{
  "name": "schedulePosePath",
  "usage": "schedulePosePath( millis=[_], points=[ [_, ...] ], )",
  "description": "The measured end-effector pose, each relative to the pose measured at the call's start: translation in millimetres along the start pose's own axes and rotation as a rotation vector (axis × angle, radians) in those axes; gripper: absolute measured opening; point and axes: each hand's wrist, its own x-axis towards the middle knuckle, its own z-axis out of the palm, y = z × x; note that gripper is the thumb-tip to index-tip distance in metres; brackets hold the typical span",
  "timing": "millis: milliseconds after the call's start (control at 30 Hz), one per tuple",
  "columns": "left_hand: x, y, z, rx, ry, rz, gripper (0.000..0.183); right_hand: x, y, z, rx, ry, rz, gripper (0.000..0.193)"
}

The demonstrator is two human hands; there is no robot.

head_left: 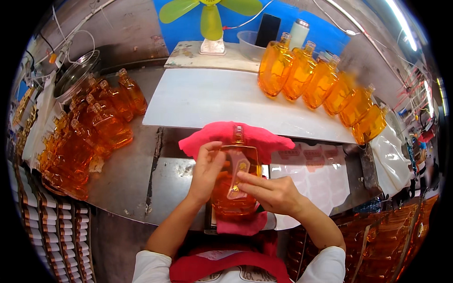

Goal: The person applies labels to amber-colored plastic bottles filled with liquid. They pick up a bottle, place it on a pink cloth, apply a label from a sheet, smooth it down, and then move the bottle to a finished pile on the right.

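A glowing tube light (401, 23) brightens your scene from the upper right. Your fisheye view bends toward black corners, and glare streaks the white plastic sheet (390, 162).

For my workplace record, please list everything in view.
Bottle: 1, orange, on cloth, centre
Label: 1, translucent with gold, on bottle
Cloth: 1, pink, under bottle
Row bottles: 6, orange, on board, right
Grouped bottles: many, orange, left
Lower bottles: many, orange, lower right
Board: 1, white, behind cloth
Table: 1, grey, middle
Label sheet: 1, pale, right
Fan: 1, green, back
Bowl: 1, clear, back
Phone: 1, black, at bowl
Flask: 1, pale green, back
Cylinders: many, white and copper, lower left
Clutter: many, mixed, far right
Left hand: 1, bare, at bottle's left
Right hand: 1, bare, on label
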Motion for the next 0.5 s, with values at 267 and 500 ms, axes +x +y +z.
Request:
schedulePosePath(
  millis=[267, 500],
  points=[
    [14.1, 5.5, 13.4, 0.256, 0.081, 0.116, 0.037, -5.2, 12.2, 8.7, 0.001, -0.068, -0.012, 0.050],
    [15.6, 2.3, 10.8, 0.284, 0.074, 0.135, 0.033, -3.2, 16.8, 12.7, 0.038, 0.005, -0.011, 0.040]
  ],
)
